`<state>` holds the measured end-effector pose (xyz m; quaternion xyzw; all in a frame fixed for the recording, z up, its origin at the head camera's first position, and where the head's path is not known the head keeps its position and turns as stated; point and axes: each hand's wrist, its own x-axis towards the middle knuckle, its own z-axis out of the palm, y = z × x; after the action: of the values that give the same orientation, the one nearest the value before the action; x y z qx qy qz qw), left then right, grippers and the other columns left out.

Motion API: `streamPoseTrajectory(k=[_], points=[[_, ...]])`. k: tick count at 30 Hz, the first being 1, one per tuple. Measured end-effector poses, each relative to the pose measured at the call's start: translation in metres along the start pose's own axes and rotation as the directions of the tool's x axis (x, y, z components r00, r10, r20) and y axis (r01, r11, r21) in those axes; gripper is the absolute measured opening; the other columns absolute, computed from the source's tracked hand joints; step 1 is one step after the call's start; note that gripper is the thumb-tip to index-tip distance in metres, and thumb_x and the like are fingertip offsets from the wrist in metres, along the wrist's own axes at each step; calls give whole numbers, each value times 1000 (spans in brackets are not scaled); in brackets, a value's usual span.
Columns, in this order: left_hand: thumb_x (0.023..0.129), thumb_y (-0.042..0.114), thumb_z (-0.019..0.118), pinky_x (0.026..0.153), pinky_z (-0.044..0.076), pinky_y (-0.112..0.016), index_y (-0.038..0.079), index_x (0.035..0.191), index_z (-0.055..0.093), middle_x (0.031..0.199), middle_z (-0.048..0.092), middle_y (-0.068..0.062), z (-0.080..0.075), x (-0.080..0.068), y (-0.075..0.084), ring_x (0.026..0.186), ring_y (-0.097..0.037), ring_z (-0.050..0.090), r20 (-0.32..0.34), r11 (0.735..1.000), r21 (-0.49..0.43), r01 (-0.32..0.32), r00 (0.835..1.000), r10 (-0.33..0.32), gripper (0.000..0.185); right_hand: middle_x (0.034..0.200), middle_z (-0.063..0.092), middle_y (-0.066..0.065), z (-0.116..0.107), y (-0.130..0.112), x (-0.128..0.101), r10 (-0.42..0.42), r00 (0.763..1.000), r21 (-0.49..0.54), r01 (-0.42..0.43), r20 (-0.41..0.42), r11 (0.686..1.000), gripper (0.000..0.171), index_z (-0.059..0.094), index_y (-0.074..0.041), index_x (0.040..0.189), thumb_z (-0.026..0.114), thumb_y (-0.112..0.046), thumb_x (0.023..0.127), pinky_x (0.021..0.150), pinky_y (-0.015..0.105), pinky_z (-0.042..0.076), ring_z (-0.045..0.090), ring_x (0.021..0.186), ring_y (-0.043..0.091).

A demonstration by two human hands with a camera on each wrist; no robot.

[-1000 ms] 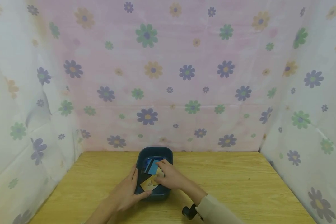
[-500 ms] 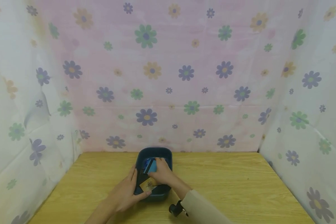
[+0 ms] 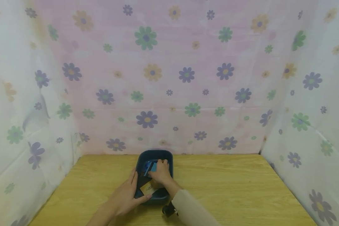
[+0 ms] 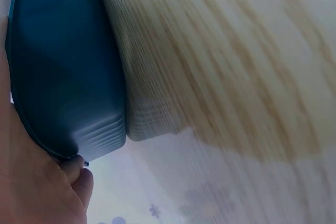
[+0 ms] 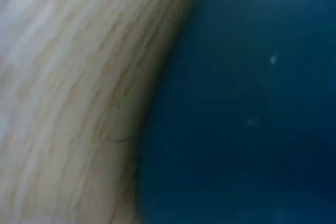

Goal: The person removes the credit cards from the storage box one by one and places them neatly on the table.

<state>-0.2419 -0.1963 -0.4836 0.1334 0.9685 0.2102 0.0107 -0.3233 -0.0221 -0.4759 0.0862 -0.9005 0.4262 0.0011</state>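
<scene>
Dark blue bin placed near the rear edge of the tabletop, at centre. Left hand wrapped round the bin's left and near rim, thumb curled along it. Right hand inside, fingers curled on a light blue card; tan card below. Cards judged thin, stiff, slippery; best pinched by edges. Bin walls and floral curtain restrict access.
</scene>
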Motion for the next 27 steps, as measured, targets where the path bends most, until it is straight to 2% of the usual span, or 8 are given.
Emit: streamPoseTrajectory(k=[3, 10, 17, 23, 27], points=[[88, 81, 52, 107, 43, -62, -6, 161, 17, 169, 7, -25, 0, -1, 0, 143, -49, 39, -11, 1000, 3, -1, 1000, 1, 119, 150, 31, 39, 2, 0, 2, 28, 1000, 18, -28, -6, 999, 77, 41, 16, 146, 81, -19, 90, 112, 65, 34, 24, 144, 61], [89, 80, 52, 110, 41, -59, -6, 160, 17, 169, 8, -22, -1, -2, 1, 145, -46, 37, -13, 1000, 7, 1, 1000, -1, 118, 144, 36, 37, 6, 5, 6, 45, 999, -21, -45, -19, 999, 77, 44, 16, 144, 83, -21, 88, 110, 63, 39, 30, 142, 59], [88, 82, 50, 113, 39, -58, -6, 160, 18, 170, 6, -21, -1, 5, 1, 147, -44, 35, -20, 999, 30, -12, 1000, 13, 118, 141, 39, 31, 6, 9, 12, 55, 998, -74, -56, -19, 996, 75, 49, 13, 143, 84, -23, 87, 108, 57, 43, 38, 137, 52], [88, 83, 50, 112, 39, -60, -7, 160, 19, 169, 8, -24, 0, 1, 0, 146, -47, 36, 9, 1000, 19, -1, 1000, 1, 119, 147, 33, 34, 10, 11, 10, 86, 996, -42, -86, -2, 995, 76, 48, 14, 143, 84, -22, 87, 108, 62, 40, 32, 141, 55], [88, 82, 50, 112, 38, -61, -7, 160, 19, 169, 8, -24, -2, 0, 1, 146, -47, 35, 15, 1000, 11, 0, 1000, 0, 119, 145, 33, 33, 11, 11, 10, 82, 997, -42, -82, -14, 996, 79, 46, 14, 144, 85, -22, 86, 107, 61, 41, 33, 140, 53]])
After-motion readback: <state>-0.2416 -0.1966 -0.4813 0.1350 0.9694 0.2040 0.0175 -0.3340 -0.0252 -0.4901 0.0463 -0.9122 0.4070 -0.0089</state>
